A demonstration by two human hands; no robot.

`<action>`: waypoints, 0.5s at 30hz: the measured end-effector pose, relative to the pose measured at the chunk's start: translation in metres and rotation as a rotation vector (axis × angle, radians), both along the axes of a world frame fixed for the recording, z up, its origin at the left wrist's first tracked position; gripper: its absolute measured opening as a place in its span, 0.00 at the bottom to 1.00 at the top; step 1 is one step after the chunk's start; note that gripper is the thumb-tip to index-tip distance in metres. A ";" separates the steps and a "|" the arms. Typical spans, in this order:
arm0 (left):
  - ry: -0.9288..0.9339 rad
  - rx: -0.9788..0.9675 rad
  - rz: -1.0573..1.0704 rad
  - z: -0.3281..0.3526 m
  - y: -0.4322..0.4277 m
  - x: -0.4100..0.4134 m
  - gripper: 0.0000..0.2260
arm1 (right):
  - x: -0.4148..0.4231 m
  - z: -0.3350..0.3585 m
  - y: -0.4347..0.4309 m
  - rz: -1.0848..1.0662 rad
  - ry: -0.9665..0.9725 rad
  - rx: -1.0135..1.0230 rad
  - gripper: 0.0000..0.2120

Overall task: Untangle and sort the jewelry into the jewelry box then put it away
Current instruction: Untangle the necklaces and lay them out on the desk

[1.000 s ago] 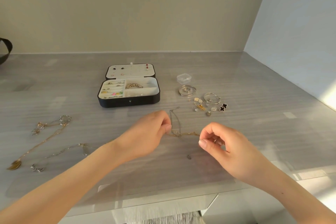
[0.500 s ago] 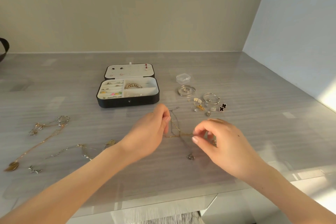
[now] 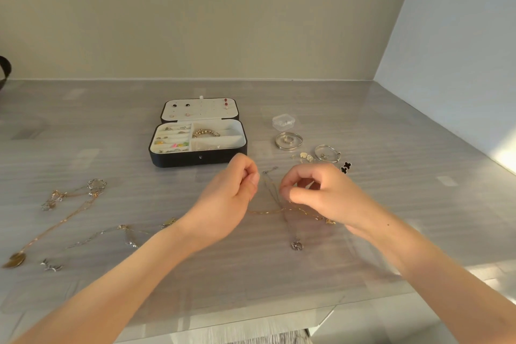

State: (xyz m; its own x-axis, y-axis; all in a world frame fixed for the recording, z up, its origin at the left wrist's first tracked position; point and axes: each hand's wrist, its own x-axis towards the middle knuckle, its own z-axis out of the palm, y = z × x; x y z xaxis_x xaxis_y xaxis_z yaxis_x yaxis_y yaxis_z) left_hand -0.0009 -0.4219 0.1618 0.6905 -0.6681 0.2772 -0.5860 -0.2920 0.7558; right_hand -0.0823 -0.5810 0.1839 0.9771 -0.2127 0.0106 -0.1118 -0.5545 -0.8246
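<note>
Two thin chains lie crossed on the table (image 3: 418,204) between the hands: a gold chain (image 3: 265,212) and a silver chain (image 3: 275,193) with a small pendant (image 3: 296,245) at its near end; both are just in front of the open jewelry box (image 3: 195,160), not yet in it. The left hand (image 3: 234,193) has its fingers curled, thumb and forefinger pressed together on a strand, as it seems the gold chain. The right hand (image 3: 321,195) also pinches with thumb and forefinger, close to the crossing; I judge it is the same gold chain, but the strand is too fine to be sure. The step in hand is the untangling; sorting of this pair has not begun. More necklaces (image 3: 69,204) wait at the left and bangles (image 3: 288,139) at the right. The next move calls for a gentle pull apart, so that the crossing opens and no knot tightens; then one chain must be lifted free.
</note>
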 end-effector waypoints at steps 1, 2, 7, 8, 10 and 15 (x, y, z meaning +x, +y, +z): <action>-0.002 0.019 -0.004 -0.001 0.000 0.001 0.10 | 0.000 0.002 -0.002 -0.010 0.012 0.051 0.06; -0.002 0.042 -0.018 -0.001 0.000 0.001 0.09 | 0.000 0.004 -0.003 -0.016 0.019 0.080 0.06; -0.134 0.250 -0.070 -0.006 0.000 -0.001 0.06 | 0.002 0.009 -0.004 0.003 0.036 0.125 0.08; -0.162 0.276 -0.066 -0.006 -0.001 -0.001 0.06 | 0.002 0.010 -0.003 0.015 0.037 0.130 0.08; -0.184 0.290 -0.053 -0.006 -0.002 -0.001 0.06 | 0.003 0.012 -0.002 0.042 0.039 0.141 0.07; -0.220 0.298 -0.055 -0.007 -0.003 -0.001 0.05 | 0.005 0.015 -0.002 0.063 0.040 0.152 0.07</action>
State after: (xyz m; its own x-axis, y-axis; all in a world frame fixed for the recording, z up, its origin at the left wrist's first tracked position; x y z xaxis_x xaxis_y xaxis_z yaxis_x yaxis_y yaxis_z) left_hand -0.0014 -0.4252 0.1549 0.5965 -0.7766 0.2027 -0.7462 -0.4435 0.4965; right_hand -0.0774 -0.5827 0.1986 0.9875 -0.1474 -0.0558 -0.1148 -0.4303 -0.8953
